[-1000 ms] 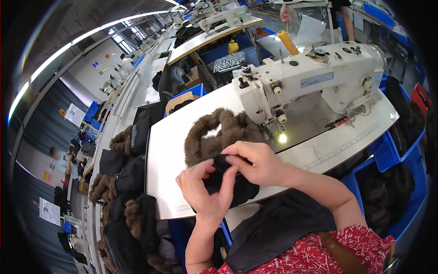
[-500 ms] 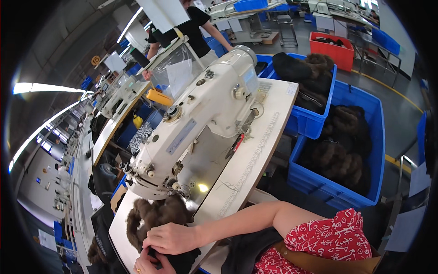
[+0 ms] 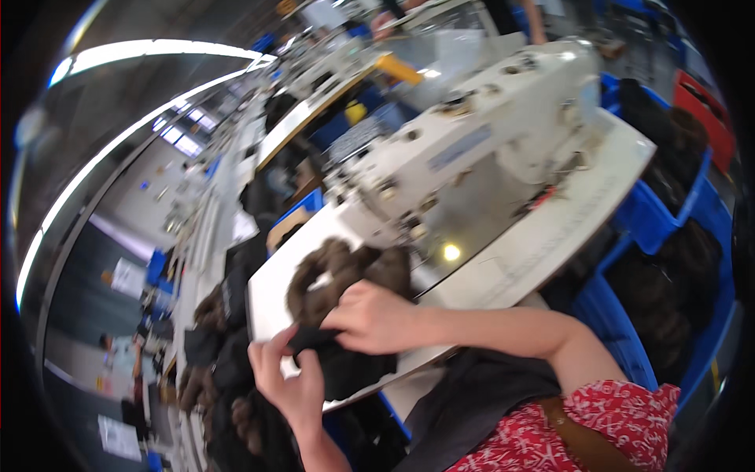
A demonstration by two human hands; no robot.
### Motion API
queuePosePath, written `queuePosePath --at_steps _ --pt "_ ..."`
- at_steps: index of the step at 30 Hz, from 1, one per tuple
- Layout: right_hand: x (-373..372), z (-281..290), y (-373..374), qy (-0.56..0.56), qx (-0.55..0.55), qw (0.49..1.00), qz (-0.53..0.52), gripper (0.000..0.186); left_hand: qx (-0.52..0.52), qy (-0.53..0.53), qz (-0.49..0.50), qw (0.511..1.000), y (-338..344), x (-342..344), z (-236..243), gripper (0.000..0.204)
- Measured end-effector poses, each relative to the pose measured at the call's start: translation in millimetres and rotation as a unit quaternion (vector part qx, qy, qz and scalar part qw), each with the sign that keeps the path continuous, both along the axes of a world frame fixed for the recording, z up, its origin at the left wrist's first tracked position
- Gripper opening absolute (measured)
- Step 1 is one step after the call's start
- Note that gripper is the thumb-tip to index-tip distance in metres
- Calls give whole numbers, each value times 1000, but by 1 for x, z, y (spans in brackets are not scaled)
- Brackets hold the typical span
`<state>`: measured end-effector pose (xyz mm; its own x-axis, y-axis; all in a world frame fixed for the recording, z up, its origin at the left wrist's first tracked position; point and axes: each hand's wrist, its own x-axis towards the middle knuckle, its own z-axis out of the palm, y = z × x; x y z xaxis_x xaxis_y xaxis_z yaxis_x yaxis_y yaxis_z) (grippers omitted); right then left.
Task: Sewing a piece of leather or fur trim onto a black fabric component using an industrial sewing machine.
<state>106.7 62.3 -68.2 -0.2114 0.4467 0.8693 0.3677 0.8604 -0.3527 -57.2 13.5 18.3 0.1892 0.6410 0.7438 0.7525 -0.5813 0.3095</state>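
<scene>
A dark piece of black cloth [image 3: 358, 374] with a thick brown fur trim [image 3: 334, 271] lies at the front end of the white sewing machine [image 3: 464, 149]. My right hand [image 3: 377, 318] reaches in from the right, its fingers closed on the cloth's upper edge just below the fur. Lower and to the left, my left hand [image 3: 287, 377] has its thumb and fingers curved round the other end of that black edge, with a gap between them. A narrow black strip stretches between both hands. The fur sits close to the needle area, where a small lamp [image 3: 451, 252] shines; the picture is blurred.
Blue bins [image 3: 629, 334] holding dark furry pieces stand to the right of the white machine table [image 3: 480, 287]. More dark fur-trimmed pieces [image 3: 240, 385] are heaped beyond the table's left edge. A red bin [image 3: 704, 118] is at the far right. Another person's arm [image 3: 535, 22] shows behind the machine.
The view has swung left, so the machine and bins sit further right. My hands have moved apart, stretching the black edge between them; the left hand's fingers are more spread.
</scene>
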Motion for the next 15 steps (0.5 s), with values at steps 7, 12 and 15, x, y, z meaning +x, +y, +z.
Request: queuePosePath --at_steps 7,12,15 --pt "5 -1 1 0 -69 994 85 26 -187 19 -170 967 -2 -12 30 37" --pt "11 -2 0 -28 -110 989 90 36 -13 268 -223 937 -3 -35 66 37" --pt "15 0 -8 2 -107 987 121 53 20 450 -180 874 -2 -25 77 28"
